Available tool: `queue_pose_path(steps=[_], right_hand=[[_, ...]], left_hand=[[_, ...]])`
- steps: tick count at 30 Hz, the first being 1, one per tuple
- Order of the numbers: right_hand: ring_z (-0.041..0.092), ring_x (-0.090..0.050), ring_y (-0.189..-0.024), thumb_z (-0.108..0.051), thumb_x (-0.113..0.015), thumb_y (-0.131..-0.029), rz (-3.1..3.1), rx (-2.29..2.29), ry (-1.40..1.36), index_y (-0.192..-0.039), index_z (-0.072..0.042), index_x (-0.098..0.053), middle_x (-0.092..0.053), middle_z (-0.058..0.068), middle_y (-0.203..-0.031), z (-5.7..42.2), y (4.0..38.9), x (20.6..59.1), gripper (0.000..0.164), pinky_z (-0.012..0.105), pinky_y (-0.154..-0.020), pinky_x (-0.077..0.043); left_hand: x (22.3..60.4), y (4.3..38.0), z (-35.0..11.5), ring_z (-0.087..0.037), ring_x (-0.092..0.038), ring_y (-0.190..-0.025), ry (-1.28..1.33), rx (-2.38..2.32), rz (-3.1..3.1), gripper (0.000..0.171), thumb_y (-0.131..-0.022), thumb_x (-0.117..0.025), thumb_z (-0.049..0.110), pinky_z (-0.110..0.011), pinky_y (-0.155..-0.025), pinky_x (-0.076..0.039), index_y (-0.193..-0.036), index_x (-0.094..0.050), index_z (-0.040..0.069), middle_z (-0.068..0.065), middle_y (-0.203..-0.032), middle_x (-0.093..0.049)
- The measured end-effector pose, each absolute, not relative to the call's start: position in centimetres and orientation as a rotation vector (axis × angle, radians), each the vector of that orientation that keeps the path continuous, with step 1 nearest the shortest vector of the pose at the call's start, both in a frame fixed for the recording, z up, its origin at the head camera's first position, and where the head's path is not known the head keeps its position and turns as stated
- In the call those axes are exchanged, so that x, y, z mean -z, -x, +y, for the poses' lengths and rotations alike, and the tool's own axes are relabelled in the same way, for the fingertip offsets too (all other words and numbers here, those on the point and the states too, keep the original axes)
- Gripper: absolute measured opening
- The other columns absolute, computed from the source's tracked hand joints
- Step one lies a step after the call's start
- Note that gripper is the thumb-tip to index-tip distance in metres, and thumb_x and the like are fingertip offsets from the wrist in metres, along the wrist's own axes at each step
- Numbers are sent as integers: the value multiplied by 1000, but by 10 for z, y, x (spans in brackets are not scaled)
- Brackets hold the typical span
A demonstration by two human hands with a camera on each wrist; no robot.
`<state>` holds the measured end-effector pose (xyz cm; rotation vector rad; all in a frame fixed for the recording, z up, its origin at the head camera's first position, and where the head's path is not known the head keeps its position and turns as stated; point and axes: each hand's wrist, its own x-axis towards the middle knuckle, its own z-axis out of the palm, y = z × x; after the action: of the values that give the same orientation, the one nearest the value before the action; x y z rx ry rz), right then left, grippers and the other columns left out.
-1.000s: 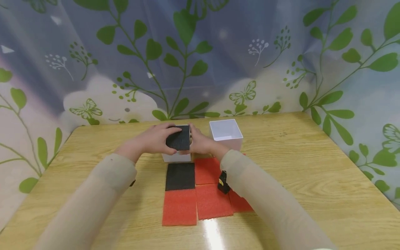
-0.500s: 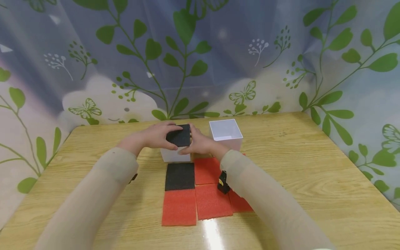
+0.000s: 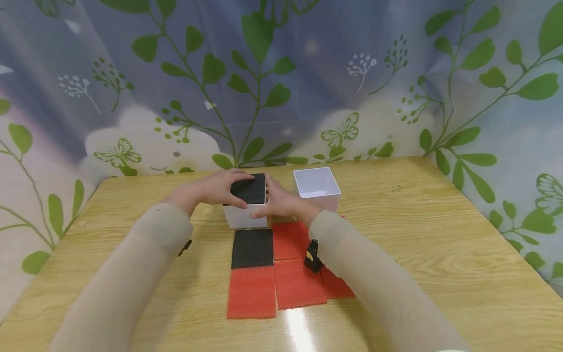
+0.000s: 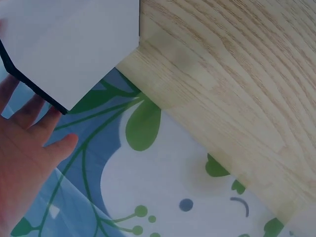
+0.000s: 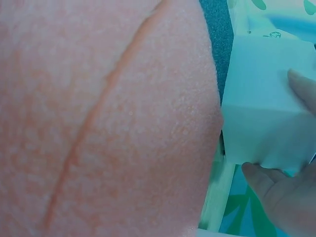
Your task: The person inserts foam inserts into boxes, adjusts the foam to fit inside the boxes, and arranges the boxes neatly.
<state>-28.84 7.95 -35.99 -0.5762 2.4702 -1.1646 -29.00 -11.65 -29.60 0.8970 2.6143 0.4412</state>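
In the head view, my left hand (image 3: 215, 189) pinches a black felt-like square (image 3: 253, 189) between thumb and fingers, at the top of a white square box (image 3: 247, 218). Only the square's dark edge (image 4: 37, 91) shows in the left wrist view, along the box rim with my fingertips against it. My right hand (image 3: 282, 199) grips the box from its right side, thumb on the front face, other fingers behind. From the right wrist, the box (image 5: 266, 123) shows between thumb and fingers. How deep the square sits is hidden.
Another white box (image 3: 324, 202), open-topped, stands to the right. On the wooden table (image 3: 404, 210) before the boxes lie a black square (image 3: 252, 249) and several red squares (image 3: 251, 292), partly under my right forearm. A leaf-patterned curtain (image 3: 281, 98) hangs behind.
The black square has gone from tilted over the box's front to lying level at its rim, my left hand moving with it. My right thumb now shows on the box's front.
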Motion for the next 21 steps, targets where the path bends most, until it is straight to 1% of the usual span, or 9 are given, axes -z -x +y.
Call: queue_pose_path(steps=[2, 6, 9, 15, 19, 21], right_hand=[[24, -30, -132, -28, -78, -76, 2464, 1159, 575, -147, -11, -3, -21, 13, -146, 80, 288, 360, 105, 37, -101, -36], [24, -29, -133, -26, -78, -76, 2433, 1183, 588, -147, -12, -6, -19, 12, -147, 80, 288, 359, 102, 36, -100, -38], [25, -29, -133, -26, -79, -76, 2423, 1183, 591, -145, -13, -12, -20, 12, -145, 81, 287, 357, 97, 36, -99, -39], [26, -31, -130, -31, -78, -75, 2447, 1122, 586, -145, -14, -14, -22, 12, -143, 82, 287, 355, 97, 37, -99, -38], [26, -31, -130, -32, -78, -75, 2455, 1102, 587, -146, -13, -13, -22, 13, -143, 82, 286, 355, 97, 38, -100, -37], [27, -30, -131, -32, -78, -76, 2449, 1108, 580, -146, -13, -13, -21, 14, -144, 81, 285, 355, 98, 38, -100, -37]], left_hand=[[296, 290, -117, -40, -22, -135, -886, -441, 2609, 78, -82, -71, 30, -53, -103, -28, -146, -32, 9, -21, -150, -19], [296, 289, -117, -40, -20, -135, -873, -438, 2600, 77, -83, -71, 31, -53, -104, -28, -146, -33, 10, -20, -151, -17], [297, 290, -117, -40, -20, -135, -878, -457, 2591, 73, -83, -71, 31, -53, -103, -28, -144, -37, 11, -20, -151, -17], [300, 290, -121, -40, -17, -136, -904, -491, 2579, 67, -83, -71, 32, -53, -104, -26, -141, -43, 11, -19, -151, -16], [300, 289, -122, -40, -16, -137, -904, -507, 2572, 68, -83, -71, 33, -54, -105, -25, -141, -43, 9, -20, -151, -16], [299, 287, -120, -39, -16, -137, -877, -508, 2587, 71, -83, -70, 37, -54, -105, -25, -142, -41, 10, -19, -152, -15]])
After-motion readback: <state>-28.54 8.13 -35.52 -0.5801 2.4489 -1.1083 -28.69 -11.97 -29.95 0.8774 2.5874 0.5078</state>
